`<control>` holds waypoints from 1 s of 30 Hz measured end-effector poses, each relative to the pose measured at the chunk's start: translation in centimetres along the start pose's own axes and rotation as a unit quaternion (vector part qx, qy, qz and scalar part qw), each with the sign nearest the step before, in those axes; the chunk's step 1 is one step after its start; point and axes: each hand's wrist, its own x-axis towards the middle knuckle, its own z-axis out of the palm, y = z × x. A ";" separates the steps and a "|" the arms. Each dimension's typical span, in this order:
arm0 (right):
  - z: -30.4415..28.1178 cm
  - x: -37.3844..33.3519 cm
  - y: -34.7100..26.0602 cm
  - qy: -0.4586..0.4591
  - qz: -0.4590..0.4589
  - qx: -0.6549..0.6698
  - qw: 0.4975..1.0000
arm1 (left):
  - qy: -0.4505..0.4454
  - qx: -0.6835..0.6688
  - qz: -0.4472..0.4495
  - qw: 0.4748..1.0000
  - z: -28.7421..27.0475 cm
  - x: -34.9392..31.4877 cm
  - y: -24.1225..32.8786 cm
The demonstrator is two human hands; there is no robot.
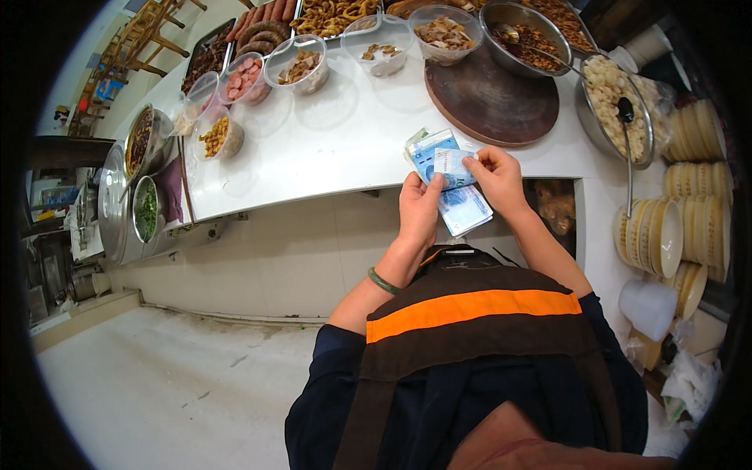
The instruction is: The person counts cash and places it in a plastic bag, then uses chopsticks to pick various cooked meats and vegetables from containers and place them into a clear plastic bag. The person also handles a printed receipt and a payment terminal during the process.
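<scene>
A small stack of mostly blue banknotes (464,208) is held in front of me, over the near edge of the white counter. My left hand (421,205) grips the stack from its left side, thumb on top. With thumb and fingers closed, my right hand (498,177) pinches the upper right edge of a note. A greenish note edge shows at the far end of the stack. A green bangle (384,282) circles my left wrist. Just beyond the notes lies a round dark wooden chopping board (493,102).
Clear plastic bowls (296,66) of sliced food line the far side of the counter (329,149). Metal bowls (526,37) with spoons stand at the back right and left. Stacked cream bowls (658,235) sit at the right. A chopstick pair (186,184) lies at the left.
</scene>
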 end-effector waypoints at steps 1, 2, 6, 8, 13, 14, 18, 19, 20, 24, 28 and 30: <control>0.0 -0.2 0.0 0.007 0.025 0.002 1.000 | 0.006 -0.007 -0.003 1.000 -0.1 0.1 0.0; 0.0 -0.5 -0.1 0.001 0.014 0.036 0.999 | 0.006 -0.035 -0.009 0.999 -0.2 0.1 0.0; 0.0 -0.8 -0.9 -0.016 0.089 0.132 0.987 | 0.005 -0.054 -0.007 0.998 -0.4 0.5 0.1; 0.1 -0.3 -0.9 -0.019 0.085 0.158 0.984 | -0.002 -0.020 0.000 1.000 -0.3 0.5 0.1; 0.1 0.4 0.3 -0.004 0.004 -0.012 1.000 | -0.001 -0.003 0.001 1.000 -0.2 0.4 -0.3; 0.1 0.2 0.4 -0.003 0.005 -0.005 1.000 | 0.003 -0.020 -0.006 1.000 -0.3 0.4 -0.3; 0.2 -0.7 0.0 -0.020 0.015 0.056 0.998 | 0.013 -0.105 -0.017 0.994 -0.8 0.8 -0.1; 0.1 -0.8 -0.2 -0.023 0.044 0.077 0.996 | 0.009 -0.085 -0.009 0.996 -0.8 0.9 0.0; 0.0 -0.7 -0.4 -0.033 0.078 0.101 0.991 | 0.010 -0.066 -0.008 0.998 -0.9 0.9 0.0; 0.4 0.6 -0.3 -0.021 0.058 0.057 0.996 | -0.004 0.002 0.021 1.000 -0.6 0.8 -0.2; 0.3 0.6 0.3 -0.009 0.018 -0.002 1.000 | 0.005 -0.007 0.007 1.000 -0.6 0.7 -0.4; 0.3 0.0 0.3 0.000 0.022 0.015 1.000 | 0.014 -0.058 -0.017 0.998 -0.7 0.7 -0.3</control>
